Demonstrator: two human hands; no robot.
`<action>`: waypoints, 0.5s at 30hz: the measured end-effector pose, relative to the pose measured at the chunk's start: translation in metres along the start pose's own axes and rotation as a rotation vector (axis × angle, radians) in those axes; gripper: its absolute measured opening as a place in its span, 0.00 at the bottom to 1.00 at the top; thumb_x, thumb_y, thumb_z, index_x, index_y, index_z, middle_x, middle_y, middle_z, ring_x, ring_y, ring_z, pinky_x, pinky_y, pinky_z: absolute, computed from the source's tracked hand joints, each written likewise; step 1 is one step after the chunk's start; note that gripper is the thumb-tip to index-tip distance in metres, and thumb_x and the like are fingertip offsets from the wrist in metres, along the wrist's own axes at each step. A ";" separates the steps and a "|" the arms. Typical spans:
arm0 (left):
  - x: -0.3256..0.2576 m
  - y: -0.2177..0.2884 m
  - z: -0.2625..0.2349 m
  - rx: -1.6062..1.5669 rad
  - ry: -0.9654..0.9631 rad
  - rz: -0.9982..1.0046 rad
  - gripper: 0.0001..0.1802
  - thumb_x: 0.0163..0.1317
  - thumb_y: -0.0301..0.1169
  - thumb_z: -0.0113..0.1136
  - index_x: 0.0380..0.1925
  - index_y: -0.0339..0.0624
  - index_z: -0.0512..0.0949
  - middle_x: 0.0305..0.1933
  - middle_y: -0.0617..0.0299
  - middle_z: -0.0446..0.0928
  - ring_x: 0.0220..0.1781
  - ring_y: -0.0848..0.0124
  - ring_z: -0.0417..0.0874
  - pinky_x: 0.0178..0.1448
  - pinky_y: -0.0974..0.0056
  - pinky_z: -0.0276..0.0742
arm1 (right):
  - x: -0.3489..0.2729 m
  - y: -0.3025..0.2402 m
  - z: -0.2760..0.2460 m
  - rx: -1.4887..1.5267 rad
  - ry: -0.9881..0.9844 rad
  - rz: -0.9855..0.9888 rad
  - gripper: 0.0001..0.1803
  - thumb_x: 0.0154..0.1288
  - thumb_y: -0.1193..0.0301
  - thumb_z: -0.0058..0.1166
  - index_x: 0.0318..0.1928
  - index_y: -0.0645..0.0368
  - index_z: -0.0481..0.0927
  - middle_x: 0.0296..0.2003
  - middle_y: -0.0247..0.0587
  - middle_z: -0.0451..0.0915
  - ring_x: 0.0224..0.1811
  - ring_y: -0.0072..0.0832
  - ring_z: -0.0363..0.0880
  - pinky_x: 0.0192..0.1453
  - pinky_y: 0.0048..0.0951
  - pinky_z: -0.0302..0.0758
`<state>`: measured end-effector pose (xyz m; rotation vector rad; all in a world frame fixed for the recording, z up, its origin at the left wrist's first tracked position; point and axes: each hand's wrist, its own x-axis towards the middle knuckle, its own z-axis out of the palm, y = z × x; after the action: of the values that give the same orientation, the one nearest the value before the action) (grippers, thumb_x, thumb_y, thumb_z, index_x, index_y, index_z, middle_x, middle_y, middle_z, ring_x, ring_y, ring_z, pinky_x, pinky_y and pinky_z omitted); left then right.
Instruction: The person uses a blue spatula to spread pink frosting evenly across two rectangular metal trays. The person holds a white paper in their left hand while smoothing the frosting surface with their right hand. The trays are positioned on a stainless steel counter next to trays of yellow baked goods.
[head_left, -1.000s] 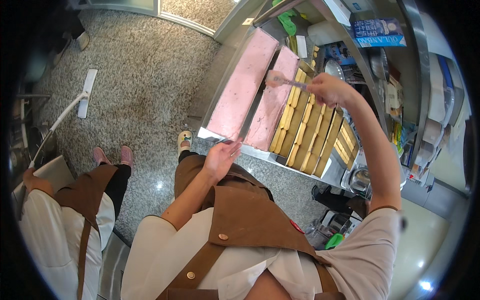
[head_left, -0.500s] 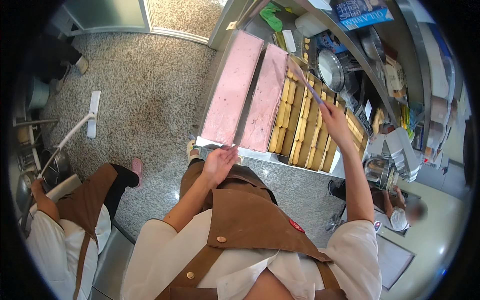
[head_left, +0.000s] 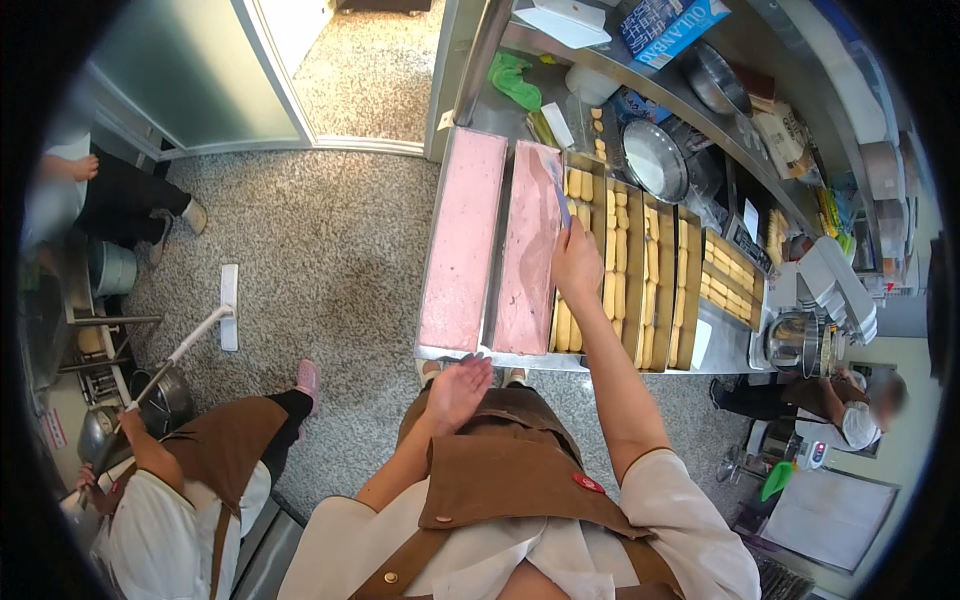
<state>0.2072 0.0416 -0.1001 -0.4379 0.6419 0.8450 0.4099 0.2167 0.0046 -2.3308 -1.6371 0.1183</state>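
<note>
While the right hand [head_left: 578, 265] reaches over the right slab [head_left: 527, 260], its grip is closed on a spatula [head_left: 564, 208], whose blade lies over the far part of that slab, toward the right edge; whether it touches the pink surface is hard to tell. Just off the near end of the right slab, slightly to its left, the left hand [head_left: 460, 393] hangs by the edge of the worktop [head_left: 738, 350], its grip open, palm up and fingers loosely extended.

Streaked and ridged, the right slab is long and narrow, and runs away from the person. The left slab [head_left: 463, 240], smoother and also pink, lies just beside it on the left. To the right of the right slab stand several tins [head_left: 664, 275] with rows of pale yellow biscuits [head_left: 611, 250]. Beyond its far end are a green cloth [head_left: 514, 82], to the left, a white tub [head_left: 592, 84], and, farther right, a steel bowl [head_left: 655, 160]. Higher up behind it, a shelf [head_left: 645, 72] carries a blue carton [head_left: 672, 32]. Well to the left of the right slab, a co-worker [head_left: 185, 520] holds a mop [head_left: 230, 305], its white head on the floor [head_left: 330, 240].
</note>
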 end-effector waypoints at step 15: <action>-0.006 0.009 0.005 0.011 0.014 -0.027 0.17 0.58 0.25 0.48 0.47 0.31 0.67 0.54 0.46 0.71 0.58 0.56 0.71 0.67 0.56 0.66 | 0.003 -0.030 0.033 -0.030 0.012 0.077 0.19 0.69 0.66 0.41 0.57 0.61 0.68 0.39 0.56 0.77 0.35 0.51 0.80 0.37 0.48 0.77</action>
<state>0.1986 0.0466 -0.0927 -0.4421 0.6519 0.8126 0.3760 0.2349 -0.0184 -2.4123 -1.5544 0.0961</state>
